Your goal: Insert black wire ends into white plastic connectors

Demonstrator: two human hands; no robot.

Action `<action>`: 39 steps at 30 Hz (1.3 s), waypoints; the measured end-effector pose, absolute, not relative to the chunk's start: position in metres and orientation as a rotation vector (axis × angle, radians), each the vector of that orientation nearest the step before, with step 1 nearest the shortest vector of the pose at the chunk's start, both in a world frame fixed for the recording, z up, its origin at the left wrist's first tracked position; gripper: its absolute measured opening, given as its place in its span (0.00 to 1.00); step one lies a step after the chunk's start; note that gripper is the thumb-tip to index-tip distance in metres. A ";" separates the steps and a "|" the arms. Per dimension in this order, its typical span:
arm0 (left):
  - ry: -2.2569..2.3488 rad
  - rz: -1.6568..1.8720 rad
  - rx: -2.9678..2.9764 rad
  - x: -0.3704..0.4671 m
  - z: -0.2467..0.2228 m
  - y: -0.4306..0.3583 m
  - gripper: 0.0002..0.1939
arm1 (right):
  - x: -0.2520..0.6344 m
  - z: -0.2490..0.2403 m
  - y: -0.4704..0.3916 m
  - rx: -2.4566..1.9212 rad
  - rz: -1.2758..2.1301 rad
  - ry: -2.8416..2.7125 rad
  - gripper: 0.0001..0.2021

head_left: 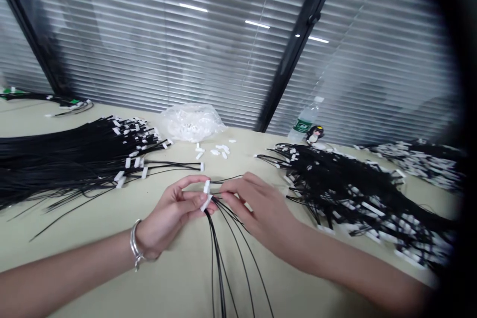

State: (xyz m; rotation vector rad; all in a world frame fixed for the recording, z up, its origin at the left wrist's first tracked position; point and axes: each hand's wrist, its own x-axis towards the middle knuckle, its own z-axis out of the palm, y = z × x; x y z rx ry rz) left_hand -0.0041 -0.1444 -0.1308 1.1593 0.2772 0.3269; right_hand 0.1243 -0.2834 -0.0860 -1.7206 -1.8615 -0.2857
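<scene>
Between thumb and fingers, my left hand (169,213) grips white plastic connectors (206,202) at the middle of the table. Thin black wires (219,258) run out of the connectors and hang down toward the table's near side. My right hand (261,203) is just to the right, its thumb and index finger pinched on a black wire close to the connectors. The wire's tip and the exact contact at the connector are too small to make out. A silver bracelet (134,243) circles my left wrist.
Bundled black wires with white connectors (74,154) lie at left; another tangled pile (346,189) lies at right. Behind my hands are loose white connectors (221,150) and a clear plastic bag (192,123). A water bottle (306,119) and small penguin figure (315,134) stand by the blinds.
</scene>
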 end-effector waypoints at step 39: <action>0.207 0.323 1.188 -0.005 -0.132 -0.149 0.10 | 0.132 -0.094 -0.286 -1.707 -0.908 -2.019 0.05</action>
